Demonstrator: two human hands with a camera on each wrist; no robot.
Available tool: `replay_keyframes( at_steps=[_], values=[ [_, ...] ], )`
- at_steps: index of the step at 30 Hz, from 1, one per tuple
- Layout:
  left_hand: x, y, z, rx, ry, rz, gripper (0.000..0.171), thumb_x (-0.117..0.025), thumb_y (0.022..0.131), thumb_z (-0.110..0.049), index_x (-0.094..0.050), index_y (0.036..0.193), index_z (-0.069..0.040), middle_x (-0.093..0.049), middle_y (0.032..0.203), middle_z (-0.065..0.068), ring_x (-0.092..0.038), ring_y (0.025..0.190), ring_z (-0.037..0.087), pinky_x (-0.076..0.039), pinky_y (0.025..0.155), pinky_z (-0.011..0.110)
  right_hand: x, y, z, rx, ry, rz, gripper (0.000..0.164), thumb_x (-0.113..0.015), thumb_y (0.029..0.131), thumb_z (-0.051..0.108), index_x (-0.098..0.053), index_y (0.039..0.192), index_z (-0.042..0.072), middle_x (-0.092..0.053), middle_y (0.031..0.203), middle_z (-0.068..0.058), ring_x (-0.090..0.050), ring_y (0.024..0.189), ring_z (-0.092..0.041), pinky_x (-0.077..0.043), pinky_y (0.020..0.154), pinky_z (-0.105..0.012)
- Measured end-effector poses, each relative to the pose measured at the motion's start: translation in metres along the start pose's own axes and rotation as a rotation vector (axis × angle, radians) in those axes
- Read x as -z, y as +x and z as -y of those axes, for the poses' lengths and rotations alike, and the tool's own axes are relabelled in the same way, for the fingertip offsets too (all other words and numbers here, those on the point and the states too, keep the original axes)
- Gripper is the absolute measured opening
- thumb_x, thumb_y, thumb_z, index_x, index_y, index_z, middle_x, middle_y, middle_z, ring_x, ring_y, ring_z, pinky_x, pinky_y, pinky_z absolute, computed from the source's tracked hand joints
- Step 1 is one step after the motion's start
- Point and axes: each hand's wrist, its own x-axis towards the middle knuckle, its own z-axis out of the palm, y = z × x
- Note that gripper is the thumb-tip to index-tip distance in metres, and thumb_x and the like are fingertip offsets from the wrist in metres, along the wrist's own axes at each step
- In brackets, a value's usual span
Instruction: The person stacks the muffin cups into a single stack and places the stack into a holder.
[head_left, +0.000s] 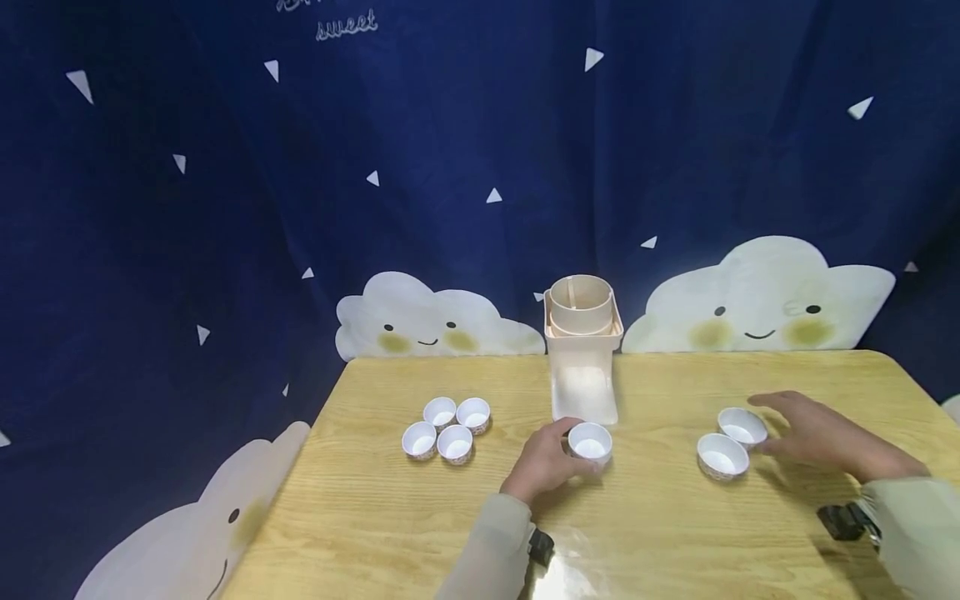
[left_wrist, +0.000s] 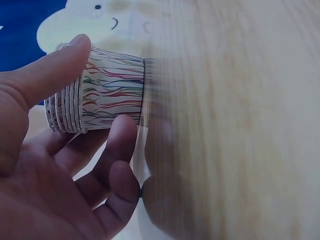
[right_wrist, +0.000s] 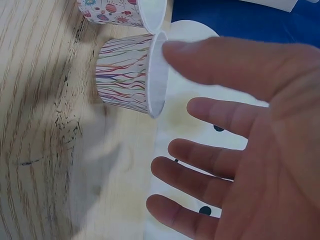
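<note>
While the fingers of the left hand (head_left: 546, 460) grasp a nested cup stack (head_left: 590, 442) at the counter (head_left: 345, 517), just before the beige stand (head_left: 583, 396), those of the right hand (head_left: 821, 437) extend released beside the rear right-side cup (head_left: 742, 426). Light, even pressure below the rims should spare the walls.
</note>
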Motion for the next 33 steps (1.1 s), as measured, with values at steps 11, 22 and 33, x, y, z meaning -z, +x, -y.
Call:
replay_keyframes(
  at_steps=[11, 22, 33],
  values=[
    [0.000, 0.000, 0.000, 0.002, -0.012, 0.001, 0.053, -0.092, 0.067, -0.023, -0.068, 0.113, -0.030, -0.069, 0.102, -0.010, -0.055, 0.090, 0.005, -0.045, 0.080, 0.025, -0.007, 0.007, 0.007, -0.032, 0.059, 0.051, 0.071, -0.080, 0.079, 0.025, -0.052, 0.129, -0.016, -0.051, 0.128, -0.041, -0.047, 0.117, -0.059, -0.041, 0.094, -0.068],
    [0.001, 0.001, 0.000, -0.012, 0.011, 0.000, 0.053, -0.092, 0.067, -0.023, -0.068, 0.113, -0.029, -0.069, 0.102, -0.010, -0.055, 0.087, 0.005, -0.045, 0.078, 0.023, -0.010, 0.008, 0.004, -0.002, 0.042, 0.039, 0.068, -0.080, 0.079, 0.023, -0.052, 0.126, -0.018, -0.054, 0.124, -0.041, -0.050, 0.115, -0.059, -0.043, 0.092, -0.066],
    [0.001, 0.001, 0.000, -0.009, -0.007, 0.004, 0.053, -0.092, 0.067, -0.022, -0.068, 0.114, -0.029, -0.069, 0.101, -0.009, -0.054, 0.085, 0.005, -0.045, 0.074, 0.022, -0.015, 0.011, 0.000, 0.014, 0.036, 0.026, 0.069, -0.078, 0.080, 0.021, -0.050, 0.126, -0.022, -0.056, 0.122, -0.042, -0.052, 0.113, -0.059, -0.045, 0.092, -0.064]
  ],
)
